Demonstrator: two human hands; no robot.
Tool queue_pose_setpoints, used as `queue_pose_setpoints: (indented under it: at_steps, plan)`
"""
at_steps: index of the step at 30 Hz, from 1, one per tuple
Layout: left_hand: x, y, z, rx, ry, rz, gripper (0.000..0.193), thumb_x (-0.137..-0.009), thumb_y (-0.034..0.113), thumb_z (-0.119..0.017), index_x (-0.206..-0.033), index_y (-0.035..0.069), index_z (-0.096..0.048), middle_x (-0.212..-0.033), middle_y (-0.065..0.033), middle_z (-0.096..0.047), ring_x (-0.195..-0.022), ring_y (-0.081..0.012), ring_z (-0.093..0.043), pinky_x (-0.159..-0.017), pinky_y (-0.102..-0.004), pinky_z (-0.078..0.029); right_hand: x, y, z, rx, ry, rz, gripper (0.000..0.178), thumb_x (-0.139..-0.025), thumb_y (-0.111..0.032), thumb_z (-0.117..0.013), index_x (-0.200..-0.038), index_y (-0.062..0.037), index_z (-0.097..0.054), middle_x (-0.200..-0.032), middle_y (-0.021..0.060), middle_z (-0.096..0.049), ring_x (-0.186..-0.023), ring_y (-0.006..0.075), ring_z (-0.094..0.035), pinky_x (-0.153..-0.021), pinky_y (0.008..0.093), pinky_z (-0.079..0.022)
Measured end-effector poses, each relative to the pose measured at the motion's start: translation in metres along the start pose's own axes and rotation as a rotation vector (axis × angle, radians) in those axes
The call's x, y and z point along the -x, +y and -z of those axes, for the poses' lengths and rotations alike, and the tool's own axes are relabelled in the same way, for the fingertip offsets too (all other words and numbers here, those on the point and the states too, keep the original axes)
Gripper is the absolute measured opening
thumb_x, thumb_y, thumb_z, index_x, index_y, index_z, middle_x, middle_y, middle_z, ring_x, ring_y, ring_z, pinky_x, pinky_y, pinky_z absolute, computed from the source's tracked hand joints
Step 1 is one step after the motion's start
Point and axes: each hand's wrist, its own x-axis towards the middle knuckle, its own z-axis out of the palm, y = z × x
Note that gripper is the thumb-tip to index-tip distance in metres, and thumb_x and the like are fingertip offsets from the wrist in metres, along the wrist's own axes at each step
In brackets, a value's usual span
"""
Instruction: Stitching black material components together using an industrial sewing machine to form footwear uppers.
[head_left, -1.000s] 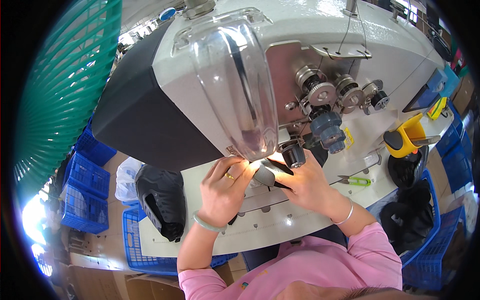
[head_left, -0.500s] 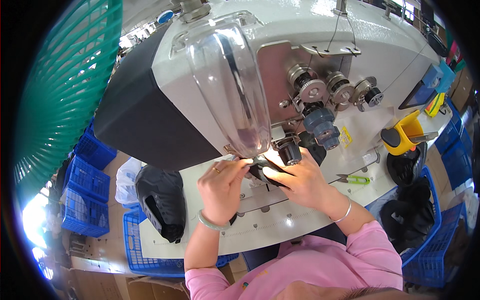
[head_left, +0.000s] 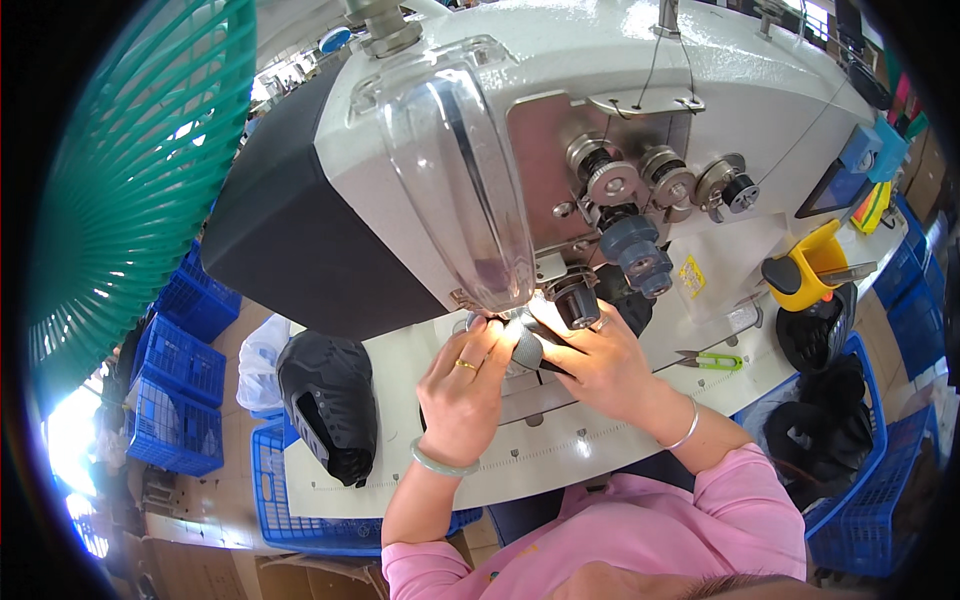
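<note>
The needle area is hidden: the clear plastic guard point(head_left: 465, 170) on the head of the white sewing machine point(head_left: 560, 120) bulges over it, and glare from the work light washes out the spot under the guard's lower tip. Only a small patch of the grey mesh piece point(head_left: 524, 347) shows, lying on the machine bed between the 2 hands; its full shape cannot be made out.

The left hand point(head_left: 462, 388) comes in from the lower edge, forearm rising almost straight up the picture, wrist ringed by a pale green bangle point(head_left: 441, 465). Its fingers are curled forward, tips pressed down on the left edge of the mesh piece (a ring sits on 1 finger). Whether the thumb pinches underneath cannot be told.

The right hand point(head_left: 598, 365) angles in from the pink sleeve point(head_left: 700, 510), a thin silver bracelet point(head_left: 687, 432) at the wrist. Its fingers are drawn together on the right side of the mesh piece, just below the dark knob point(head_left: 578, 300); the thumb is tucked from sight.

A black shoe upper point(head_left: 330, 405) lies on the white table point(head_left: 400, 480) left of the hands. Green thread snips point(head_left: 712, 360) lie to the right.
</note>
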Motion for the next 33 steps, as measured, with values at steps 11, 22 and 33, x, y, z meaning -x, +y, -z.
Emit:
queue_pose_setpoints:
  at_steps: [11,22,33]
  plan:
    - [0.006,0.003,-0.002,-0.079,0.052,0.009,0.035,-0.067,-0.007,-0.066,-0.1,0.006,-0.072,-0.1,-0.0073,-0.066,-0.086,-0.0261,-0.066,-0.074,-0.034,-0.055,0.01,-0.009,-0.004,0.002,-0.05,0.034,0.043,-0.071,-0.012,-0.074,-0.111,0.0014,-0.062,-0.118,0.0188,-0.057,-0.116,0.037,-0.051,-0.1,0.0507,-0.04]
    - [0.011,-0.002,-0.002,0.097,0.055,0.076,0.03,-0.069,-0.004,-0.071,-0.097,0.004,-0.072,-0.1,-0.0077,-0.067,-0.086,-0.0292,-0.066,-0.073,-0.0361,-0.056,0.006,-0.025,-0.011,0.096,0.009,0.028,0.034,-0.075,-0.009,-0.069,-0.106,0.003,-0.062,-0.116,0.0189,-0.058,-0.11,0.0343,-0.052,-0.093,0.0509,-0.041]
    - [0.012,-0.004,-0.008,0.031,0.028,0.014,0.036,-0.069,-0.007,-0.068,-0.103,0.004,-0.07,-0.103,-0.008,-0.064,-0.092,-0.0297,-0.066,-0.082,-0.0385,-0.056,0.01,-0.013,-0.006,-0.119,0.048,0.0,0.042,-0.075,-0.011,-0.074,-0.113,0.002,-0.061,-0.121,0.0204,-0.055,-0.111,0.0383,-0.052,-0.095,0.0466,-0.043]
